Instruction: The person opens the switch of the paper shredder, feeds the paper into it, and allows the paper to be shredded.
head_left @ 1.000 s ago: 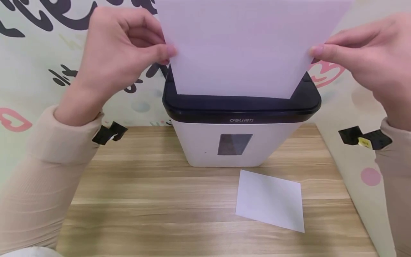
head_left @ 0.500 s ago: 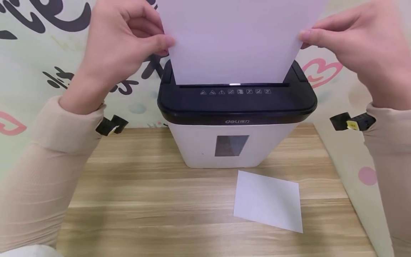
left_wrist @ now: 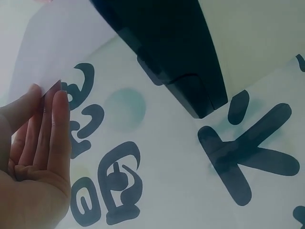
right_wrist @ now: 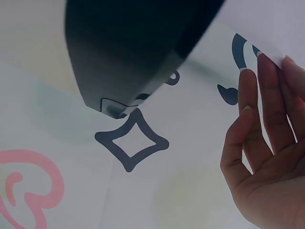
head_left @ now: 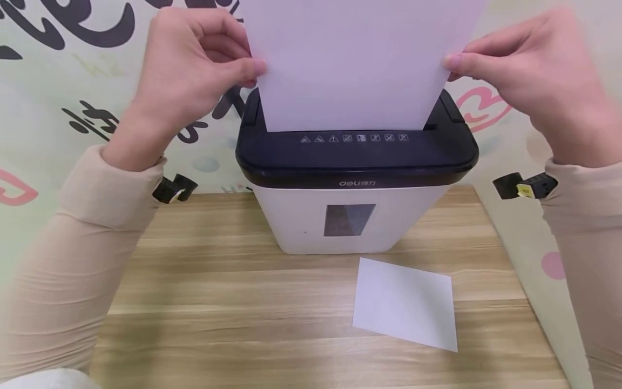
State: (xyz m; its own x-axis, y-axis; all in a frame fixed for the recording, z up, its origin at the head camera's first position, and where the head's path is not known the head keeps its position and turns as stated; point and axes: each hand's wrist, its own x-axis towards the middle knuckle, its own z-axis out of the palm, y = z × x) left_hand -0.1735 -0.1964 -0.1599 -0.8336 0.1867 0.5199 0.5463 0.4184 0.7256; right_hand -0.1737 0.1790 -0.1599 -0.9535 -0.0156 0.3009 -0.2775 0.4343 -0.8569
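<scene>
Between the two hands a white sheet of paper stands upright over the black lid of a white paper shredder. Its lower edge lies along the feed slot and covers most of it; whether the edge has entered the slot I cannot tell. My left hand pinches the sheet's left edge between thumb and fingers. On the opposite edge, my right hand pinches it the same way. Both wrist views show the hands, left and right, beside the dark shredder head, not touching it.
A smaller piece of white paper lies on the wooden table, in front of the shredder to the right. Patterned walls rise behind and at the right side. Warning icons mark the lid in front of the slot.
Over the last second the right hand has moved left and slightly up in view. At half a second ago the slot showed below the sheet; now the sheet's edge covers it. Both grips persist.
</scene>
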